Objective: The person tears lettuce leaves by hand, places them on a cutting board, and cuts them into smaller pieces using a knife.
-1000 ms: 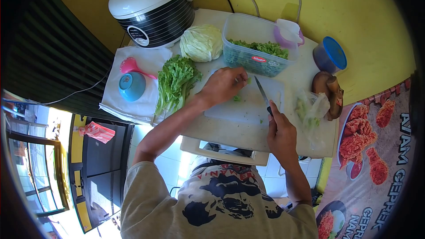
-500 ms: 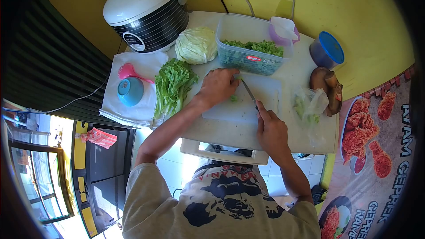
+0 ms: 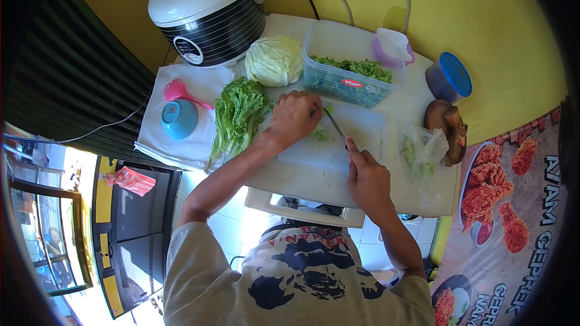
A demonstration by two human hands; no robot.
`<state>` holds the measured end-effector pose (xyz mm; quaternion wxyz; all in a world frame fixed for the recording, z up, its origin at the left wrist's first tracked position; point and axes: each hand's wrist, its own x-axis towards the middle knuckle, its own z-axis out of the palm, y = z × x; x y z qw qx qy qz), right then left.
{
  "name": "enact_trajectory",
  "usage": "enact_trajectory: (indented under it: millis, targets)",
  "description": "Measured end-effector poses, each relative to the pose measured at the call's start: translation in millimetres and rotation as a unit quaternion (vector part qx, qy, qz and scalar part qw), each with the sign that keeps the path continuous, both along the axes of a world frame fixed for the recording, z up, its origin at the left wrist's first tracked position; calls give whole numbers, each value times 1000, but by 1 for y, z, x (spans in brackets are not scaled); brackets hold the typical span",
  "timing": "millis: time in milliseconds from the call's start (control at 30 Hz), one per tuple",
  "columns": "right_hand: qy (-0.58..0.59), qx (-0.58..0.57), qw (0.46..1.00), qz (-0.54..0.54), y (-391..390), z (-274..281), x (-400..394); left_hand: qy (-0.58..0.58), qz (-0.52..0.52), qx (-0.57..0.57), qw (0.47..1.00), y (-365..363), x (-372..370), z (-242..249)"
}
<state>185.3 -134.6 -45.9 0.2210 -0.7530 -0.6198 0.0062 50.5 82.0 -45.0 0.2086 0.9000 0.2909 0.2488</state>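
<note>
My left hand (image 3: 295, 118) is closed, its bent fingers pressing a small piece of lettuce on the white cutting board (image 3: 362, 124); most of that piece is hidden by the hand. In my right hand (image 3: 368, 180) is the handle of a knife (image 3: 336, 125), the blade slanting up and left so that its tip lies beside my left fingertips. Cut green bits (image 3: 319, 132) lie on the board just below the left hand. A bunch of lettuce (image 3: 240, 115) rests to the left of the board. Behind the board stands a clear plastic container (image 3: 323, 87) with chopped lettuce (image 3: 353, 67) in it.
A cabbage (image 3: 275, 61) and a rice cooker (image 3: 208, 21) stand at the back left. A blue bowl (image 3: 179, 119) and pink spoon (image 3: 176, 90) lie on white cloth (image 3: 151, 139). To the right are a plastic bag (image 3: 425, 151), a brown object (image 3: 446, 127) and a blue-lidded tub (image 3: 450, 77).
The view has shifted slightly. My left hand and the knife have moved a little to the left over the board, and more cut green shows below the left fingers.
</note>
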Motion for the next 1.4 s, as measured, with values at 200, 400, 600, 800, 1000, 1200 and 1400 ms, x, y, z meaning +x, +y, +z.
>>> enact_trajectory:
  millis: [200, 400, 600, 800, 1000, 1200, 1400]
  targets:
    - [-15, -20, 1000, -2, 11, -1, 0, -6, 1, -14, 1000, 1, 0, 0]
    - [-13, -15, 1000, 11, 28, 4, 1, 0, 2, -20, 1000, 2, 2, -2]
    - [-2, -37, 999, 4, 9, 15, 1, 14, -18, -17, 1000, 4, -1, -1]
    - [-9, -3, 1000, -5, 18, 8, 11, 24, -47, -55, 997, 10, -3, 4]
    - [-33, -25, 998, -40, 10, 13, 11, 18, -78, -60, 995, -3, -1, 15]
    - [-17, -2, 997, -69, -17, 19, 13, 68, -80, -112, 988, -13, 13, 18]
    - [29, 17, 998, -52, -28, 22, 1, 52, -2, -11, 999, -12, 10, 11]
